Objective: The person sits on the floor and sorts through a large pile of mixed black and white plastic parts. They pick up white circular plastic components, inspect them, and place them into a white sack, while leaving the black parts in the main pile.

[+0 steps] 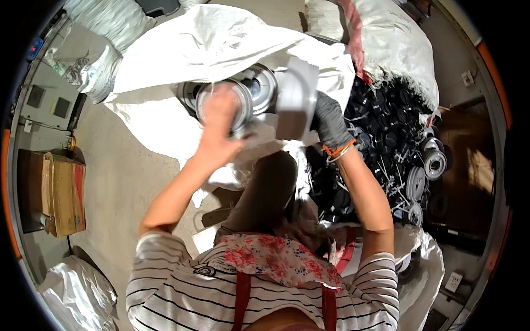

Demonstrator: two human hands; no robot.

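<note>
My bare left hand (221, 124) is over a grey round plastic piece (241, 105) with a ringed rim, inside a spread white woven sack (160, 66). Its fingers are smeared by motion, so I cannot tell whether they grip the piece. My right hand (330, 118), in a dark grey glove with an orange band at the wrist, holds a light grey plastic piece (297, 91) at its right side. That piece is blurred, broad and straight-sided. Another round grey piece (262, 85) lies behind in the sack.
On the right is a heap of black plastic parts (381, 127) with thin light sprues; grey round pieces (435, 164) lie at its edge. A full white sack (395, 41) stands behind it. Cardboard boxes (63, 193) and a bag (77, 289) are at left.
</note>
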